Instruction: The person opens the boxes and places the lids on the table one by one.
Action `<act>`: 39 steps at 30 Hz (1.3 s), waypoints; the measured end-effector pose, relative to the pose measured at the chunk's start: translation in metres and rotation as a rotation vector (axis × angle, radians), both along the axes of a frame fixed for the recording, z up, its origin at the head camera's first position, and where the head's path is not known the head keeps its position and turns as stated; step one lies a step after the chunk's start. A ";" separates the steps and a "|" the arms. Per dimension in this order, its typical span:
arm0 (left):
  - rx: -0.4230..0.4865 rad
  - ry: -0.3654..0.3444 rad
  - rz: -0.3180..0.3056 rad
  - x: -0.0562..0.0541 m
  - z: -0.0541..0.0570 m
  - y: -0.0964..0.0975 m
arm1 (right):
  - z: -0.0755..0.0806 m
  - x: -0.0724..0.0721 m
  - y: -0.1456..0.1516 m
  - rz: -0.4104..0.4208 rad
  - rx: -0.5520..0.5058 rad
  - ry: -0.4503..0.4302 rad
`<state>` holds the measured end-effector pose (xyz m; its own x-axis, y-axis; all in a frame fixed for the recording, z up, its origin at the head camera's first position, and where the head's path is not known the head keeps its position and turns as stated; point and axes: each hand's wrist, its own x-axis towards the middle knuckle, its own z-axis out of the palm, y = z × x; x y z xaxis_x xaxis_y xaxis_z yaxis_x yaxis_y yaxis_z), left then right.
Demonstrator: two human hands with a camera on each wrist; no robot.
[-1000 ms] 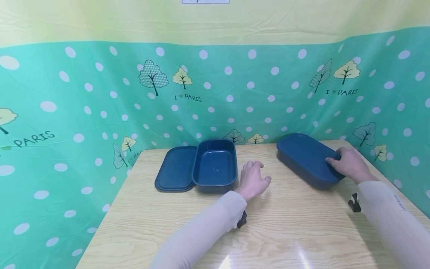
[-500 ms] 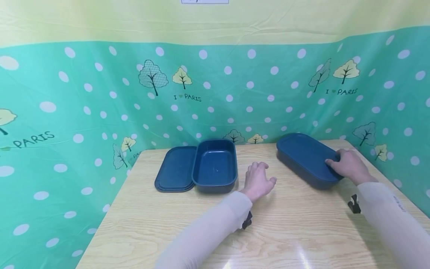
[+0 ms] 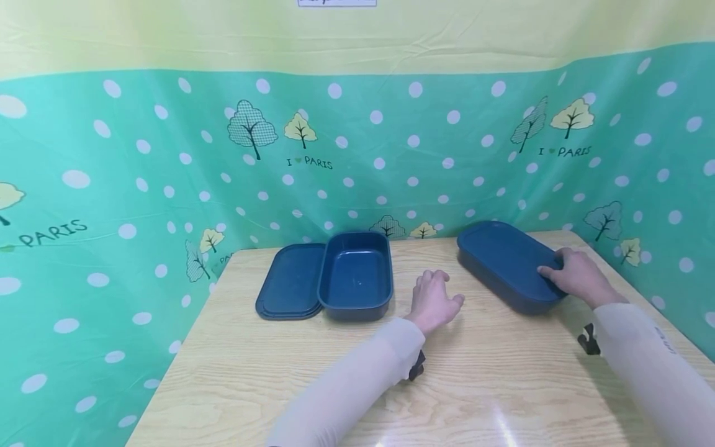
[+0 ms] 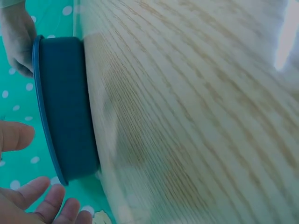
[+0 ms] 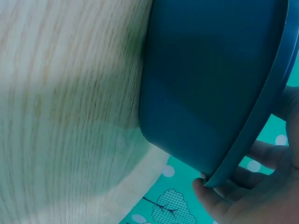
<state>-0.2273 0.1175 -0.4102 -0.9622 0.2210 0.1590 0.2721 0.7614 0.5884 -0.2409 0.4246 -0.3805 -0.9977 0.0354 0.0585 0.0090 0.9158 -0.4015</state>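
A dark blue food container with its lid on [image 3: 505, 261] stands at the table's right back, turned at an angle. My right hand [image 3: 585, 277] grips its near right end, thumb on top of the lid and fingers at the rim. In the right wrist view the fingertips [image 5: 212, 198] curl under the lid's edge. My left hand [image 3: 434, 305] hovers with fingers spread between the two containers, holding nothing. Left of it stands an open, empty blue container [image 3: 357, 279]. Its loose-looking blue lid [image 3: 292, 282] lies flat beside it, against its left wall.
The pale wooden table [image 3: 234, 385] reaches back to a green polka-dot cloth [image 3: 313, 205] that hangs behind and along both sides. A paper label [image 3: 337, 2] shows at the top edge.
My left hand has moved a little to the right, away from the open container. The right hand keeps its grip on the lidded container, which stays in about the same place.
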 end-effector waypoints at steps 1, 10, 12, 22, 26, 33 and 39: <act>0.002 -0.004 -0.001 0.000 0.000 0.001 | 0.000 0.000 0.000 0.001 0.002 -0.004; 0.017 -0.008 -0.011 0.002 0.002 0.009 | -0.002 0.002 -0.001 0.017 -0.005 0.003; 0.017 -0.010 -0.010 0.002 0.003 0.010 | -0.003 0.003 -0.002 0.014 -0.011 0.005; 0.017 -0.007 -0.011 0.003 0.002 0.017 | -0.007 0.005 -0.007 0.002 -0.042 0.025; 0.022 -0.014 -0.010 0.003 0.001 0.020 | -0.007 0.006 -0.009 0.004 -0.049 0.028; 0.029 -0.033 -0.011 0.005 0.000 0.026 | -0.007 0.007 -0.014 0.016 -0.057 0.030; 0.029 -0.055 -0.006 0.005 0.000 0.034 | -0.007 0.008 -0.016 0.020 -0.064 0.024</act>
